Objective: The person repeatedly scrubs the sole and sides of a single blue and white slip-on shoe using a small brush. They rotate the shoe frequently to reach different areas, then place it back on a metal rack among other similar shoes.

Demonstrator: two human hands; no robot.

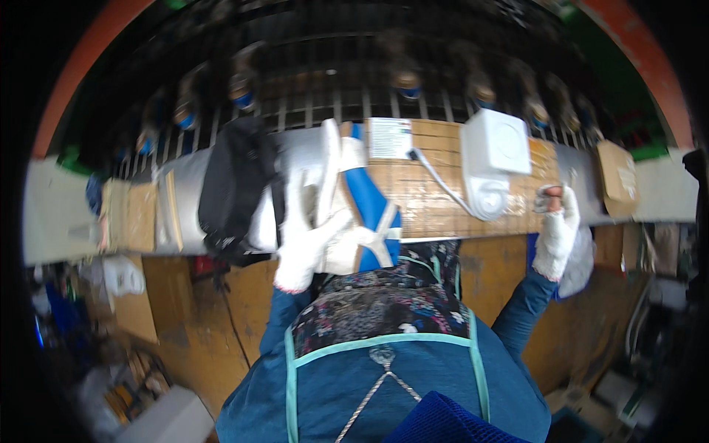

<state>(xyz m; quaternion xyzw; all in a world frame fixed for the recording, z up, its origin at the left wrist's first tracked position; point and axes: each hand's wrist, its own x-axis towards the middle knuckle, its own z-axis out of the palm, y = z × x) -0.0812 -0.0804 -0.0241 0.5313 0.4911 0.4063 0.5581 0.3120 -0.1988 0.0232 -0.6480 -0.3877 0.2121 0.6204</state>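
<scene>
My left hand, in a white knitted glove, is at a long blue and off-white piece with crossing pale straps at its near end. The thumb lies over its pale side and the fingers reach along the outer edge, gripping it; blur hides the exact contact. This piece overhangs the bench's near edge, close to my apron. My right hand, also gloved, is raised at the bench's right side with its fingers curled and a bare fingertip showing. Whatever it may hold cannot be made out.
Left of the blue piece lies a black bag-like item. A white device with a cable and round base stands on the brown board, beside a printed sheet. Cardboard pieces sit at both ends. Metal bars run behind.
</scene>
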